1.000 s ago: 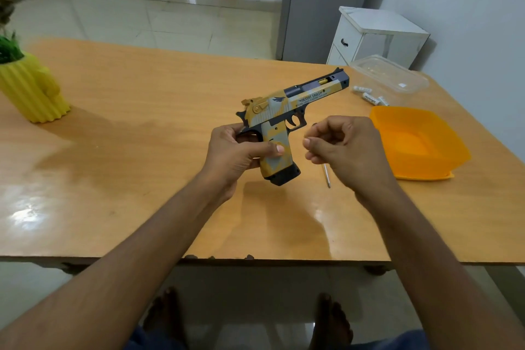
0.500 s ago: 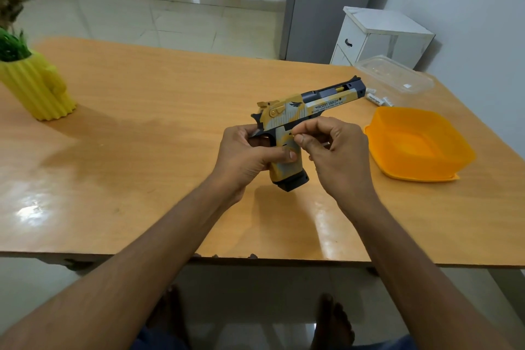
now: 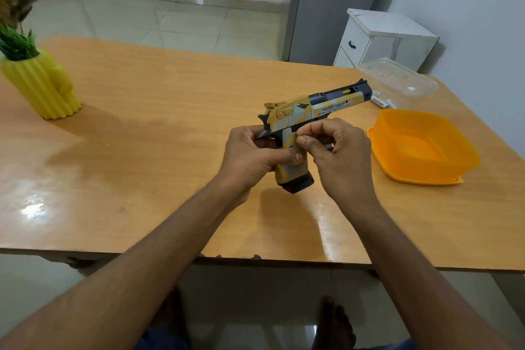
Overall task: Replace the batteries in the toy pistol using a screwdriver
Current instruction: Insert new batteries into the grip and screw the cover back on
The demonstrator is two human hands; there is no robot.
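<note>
Right hand [image 3: 339, 156] now at toy pistol [image 3: 312, 111]

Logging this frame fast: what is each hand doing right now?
Left hand: closed around the toy pistol grip.
Right hand: fingertips pinched at the grip; what they hold cannot be told.

We see both forearms bare from the elbow down, with no sleeves, watch, rings or bands on either wrist. The left hand [image 3: 252, 156] and right hand [image 3: 338, 156] wear no gloves. Below the worktop's near edge our feet are bare, and blue cloth covers the lap.
</note>
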